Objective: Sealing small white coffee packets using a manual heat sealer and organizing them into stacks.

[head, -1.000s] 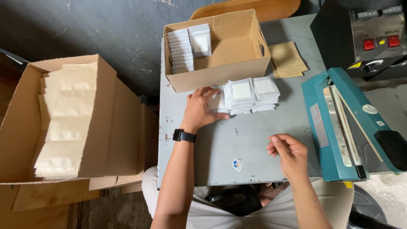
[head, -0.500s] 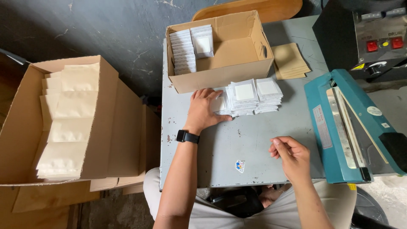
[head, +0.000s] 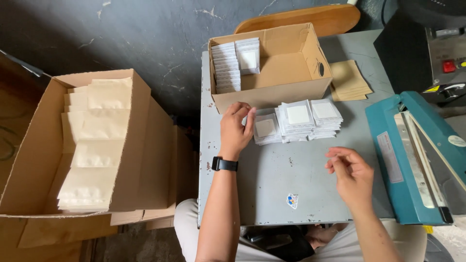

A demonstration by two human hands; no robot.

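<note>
My left hand (head: 235, 130), with a black watch on its wrist, rests on the grey table (head: 310, 184) and touches the left edge of a heap of small white pouches (head: 297, 121). Its fingers curl against the leftmost stack. My right hand (head: 350, 175) hovers over the table's front right part, fingers loosely bent and close together, with nothing visible in them. Behind the heap stands an open cardboard box (head: 272, 92) holding rows of the same white pouches (head: 235, 63) at its left end.
A teal heat sealer (head: 417, 160) sits at the table's right edge. Flat tan envelopes (head: 347, 80) lie behind it, beside a black machine (head: 437, 53). A big carton of cream pouches (head: 92, 140) stands on the floor to the left. A wooden seat (head: 301, 19) shows beyond the table.
My left hand has slid a little closer onto the left end of the pouch heap. My right hand has lifted slightly and its fingers have spread a bit.
</note>
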